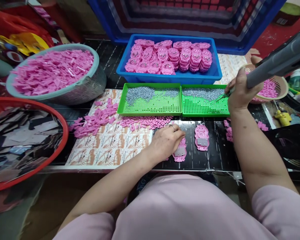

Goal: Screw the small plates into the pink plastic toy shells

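The pink case (179,154) with a gray plate on it lies flat near the middle of the frame, close to the table's front edge. The left hand (166,141) is over its top end, fingers bent down; I can't tell if they pinch anything. A 2nd pink case (202,138) lies just to the right, also with a gray plate. The right hand (241,88), right of the middle, is wrapped around a big gray tool (275,68). Its thin tip is over the right green tray (205,109), among tiny silver bits (202,94). The left green tray (152,109) sits right beside it and has silver bits too.

The table top (217,156) is black and shiny with white marks. Printed brown-and-white paper (110,146) covers part of it at left, with small pink pieces (97,118) spilled over it. At top middle, a blue tray (168,79) holds piles of pink cases, and a big blue crate (245,46) stands behind. A round pale green basket (90,83) at upper left is heaped with pink pieces. A red basket (63,133) at the left edge holds dark and light flat bits. The floor (52,200) at lower left looks brown.
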`<state>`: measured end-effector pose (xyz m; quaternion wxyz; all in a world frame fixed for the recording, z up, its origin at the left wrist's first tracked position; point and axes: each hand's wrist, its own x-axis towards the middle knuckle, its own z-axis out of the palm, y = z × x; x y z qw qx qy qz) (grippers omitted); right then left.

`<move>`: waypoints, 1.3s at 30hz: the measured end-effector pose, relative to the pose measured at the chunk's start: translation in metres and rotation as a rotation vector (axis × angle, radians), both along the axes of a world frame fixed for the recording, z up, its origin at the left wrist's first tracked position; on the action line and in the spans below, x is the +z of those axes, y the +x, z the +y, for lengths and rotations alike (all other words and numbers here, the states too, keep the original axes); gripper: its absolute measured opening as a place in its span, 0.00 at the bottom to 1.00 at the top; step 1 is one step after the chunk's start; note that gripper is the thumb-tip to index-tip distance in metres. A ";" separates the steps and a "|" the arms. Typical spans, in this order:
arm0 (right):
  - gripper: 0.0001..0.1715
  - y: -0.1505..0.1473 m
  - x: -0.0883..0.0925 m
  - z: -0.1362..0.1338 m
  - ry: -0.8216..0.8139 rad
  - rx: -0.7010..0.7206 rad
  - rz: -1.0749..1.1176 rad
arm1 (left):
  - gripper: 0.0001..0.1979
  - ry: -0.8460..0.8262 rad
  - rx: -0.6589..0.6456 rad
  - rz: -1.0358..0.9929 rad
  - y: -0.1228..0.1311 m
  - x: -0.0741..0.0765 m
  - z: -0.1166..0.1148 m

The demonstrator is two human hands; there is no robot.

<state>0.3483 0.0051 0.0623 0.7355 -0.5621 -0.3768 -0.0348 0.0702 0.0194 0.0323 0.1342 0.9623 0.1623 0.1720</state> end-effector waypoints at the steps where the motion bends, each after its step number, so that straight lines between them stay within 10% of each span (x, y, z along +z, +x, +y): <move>1: 0.17 0.002 -0.001 0.002 0.010 -0.002 -0.001 | 0.10 0.004 0.002 0.008 0.001 0.000 -0.001; 12: 0.19 -0.018 0.007 0.004 0.204 0.082 0.008 | 0.09 -0.098 0.052 0.007 0.009 -0.004 0.010; 24: 0.08 -0.080 0.024 0.010 0.362 0.239 0.070 | 0.12 0.092 0.061 0.146 0.096 0.017 0.046; 39: 0.20 -0.034 -0.002 0.008 0.198 0.123 0.016 | 0.13 -0.005 0.092 0.197 0.093 0.016 0.058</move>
